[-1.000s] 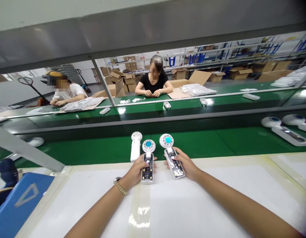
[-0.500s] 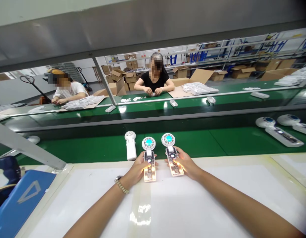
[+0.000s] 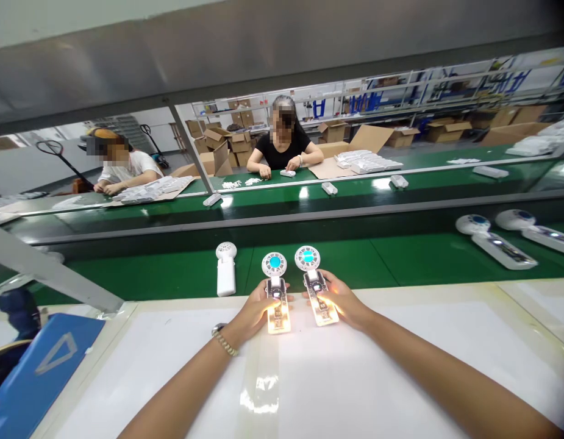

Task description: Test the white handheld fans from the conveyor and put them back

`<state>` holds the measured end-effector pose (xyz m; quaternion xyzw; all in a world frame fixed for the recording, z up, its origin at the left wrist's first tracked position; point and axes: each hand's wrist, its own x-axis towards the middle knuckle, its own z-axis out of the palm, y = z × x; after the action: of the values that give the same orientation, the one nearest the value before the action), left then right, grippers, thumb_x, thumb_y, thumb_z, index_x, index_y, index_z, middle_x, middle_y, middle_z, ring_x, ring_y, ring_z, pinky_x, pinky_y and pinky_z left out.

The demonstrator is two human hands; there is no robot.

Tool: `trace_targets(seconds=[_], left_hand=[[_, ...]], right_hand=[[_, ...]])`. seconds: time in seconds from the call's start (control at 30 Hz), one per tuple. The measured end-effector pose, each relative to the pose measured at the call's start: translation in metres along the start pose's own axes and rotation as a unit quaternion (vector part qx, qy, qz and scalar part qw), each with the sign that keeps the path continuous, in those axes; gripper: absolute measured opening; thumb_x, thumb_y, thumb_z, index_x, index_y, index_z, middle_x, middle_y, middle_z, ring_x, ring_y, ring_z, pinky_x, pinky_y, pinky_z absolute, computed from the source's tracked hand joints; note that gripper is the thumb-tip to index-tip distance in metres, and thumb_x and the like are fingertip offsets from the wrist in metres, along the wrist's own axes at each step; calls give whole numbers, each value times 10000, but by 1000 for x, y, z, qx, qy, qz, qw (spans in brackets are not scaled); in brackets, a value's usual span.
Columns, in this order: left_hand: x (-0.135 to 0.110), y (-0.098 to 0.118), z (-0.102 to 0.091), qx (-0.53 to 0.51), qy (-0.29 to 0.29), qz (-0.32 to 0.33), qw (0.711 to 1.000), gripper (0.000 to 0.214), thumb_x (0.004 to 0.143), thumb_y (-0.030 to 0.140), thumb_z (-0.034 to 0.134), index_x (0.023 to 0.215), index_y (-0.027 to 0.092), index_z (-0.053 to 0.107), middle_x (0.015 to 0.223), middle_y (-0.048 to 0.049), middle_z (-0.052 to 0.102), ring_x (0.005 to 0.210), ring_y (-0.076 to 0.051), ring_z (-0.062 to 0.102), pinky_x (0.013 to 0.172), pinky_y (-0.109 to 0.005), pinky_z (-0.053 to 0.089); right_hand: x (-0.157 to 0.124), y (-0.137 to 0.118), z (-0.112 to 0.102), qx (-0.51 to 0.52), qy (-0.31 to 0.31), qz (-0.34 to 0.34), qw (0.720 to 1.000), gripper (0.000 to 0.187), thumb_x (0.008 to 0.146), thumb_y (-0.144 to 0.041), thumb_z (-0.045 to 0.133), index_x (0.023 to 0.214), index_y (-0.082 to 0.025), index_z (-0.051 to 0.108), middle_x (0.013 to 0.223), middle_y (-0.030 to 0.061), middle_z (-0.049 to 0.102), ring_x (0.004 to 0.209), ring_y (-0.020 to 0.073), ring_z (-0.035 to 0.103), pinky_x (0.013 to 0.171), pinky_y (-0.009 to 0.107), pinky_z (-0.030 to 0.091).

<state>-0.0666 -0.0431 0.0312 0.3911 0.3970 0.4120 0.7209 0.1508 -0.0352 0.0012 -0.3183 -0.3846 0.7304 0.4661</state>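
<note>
Two small white handheld fans with round grilles, blue hubs and open handles glowing amber are held side by side at the far edge of the white tabletop (image 3: 355, 378), their heads reaching over the green conveyor belt (image 3: 400, 259). The left fan (image 3: 275, 285) is grasped at its lit handle by the left hand (image 3: 250, 314), whose fingers (image 3: 260, 299) are closed on the handle from its left side. A metal bracelet watch (image 3: 224, 342) is worn on that wrist. The right fan (image 3: 313, 280) is grasped in the same way by the right hand (image 3: 346, 303), its fingers closed on the glowing handle from the right. The two fans are set just apart and nearly parallel, with the right one's head tilted slightly leftward. A closed white handheld fan (image 3: 225, 277) is seen lying on the belt just left of the left fan, untouched. Two further white fans with blue hubs (image 3: 492, 242) are laid on the belt well to the right. A blue plastic tray (image 3: 44, 360) is set at the tabletop's left edge. Beyond a second green belt (image 3: 272, 201), two seated co-workers are seen, one in a black top (image 3: 282, 149) and one in a white top (image 3: 126, 167).
</note>
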Motion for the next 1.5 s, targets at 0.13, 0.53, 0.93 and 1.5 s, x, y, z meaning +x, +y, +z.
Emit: trace_targets(seconds=[0.13,0.53,0.93,1.5], left_hand=[[0,0,1,-3,0,7,1000,386,634,110,680,984,175,531,1127,-121,595,941,-258,614,776,-397,498],[0,-1,1,12,-2,9,1000,402,634,115,690,999,174,531,1194,-135,552,1004,-285,592,783,-381,486],[0,-1,2,14,6,2,1000,408,629,111,686,1003,161,530,1145,-140,581,962,-272,610,771,-379,489],[2,-4,-2,9,-10,1,1000,448,649,106,682,1054,144,495,1057,-124,620,877,-215,633,787,-340,475]], right_hand=[[-1,0,0,10,-2,-5,1000,508,639,-218,709,1092,-259,482,1014,56,609,952,266,620,795,417,483],[-2,-4,5,35,9,-4,999,538,591,-187,740,1055,-253,476,982,43,609,951,277,625,795,422,492],[-1,-2,3,34,2,4,999,507,629,-185,717,1064,-243,463,973,37,609,963,277,621,840,452,469],[0,1,0,39,-10,-1,999,557,605,-155,723,1085,-237,453,976,43,604,960,274,619,865,473,451]])
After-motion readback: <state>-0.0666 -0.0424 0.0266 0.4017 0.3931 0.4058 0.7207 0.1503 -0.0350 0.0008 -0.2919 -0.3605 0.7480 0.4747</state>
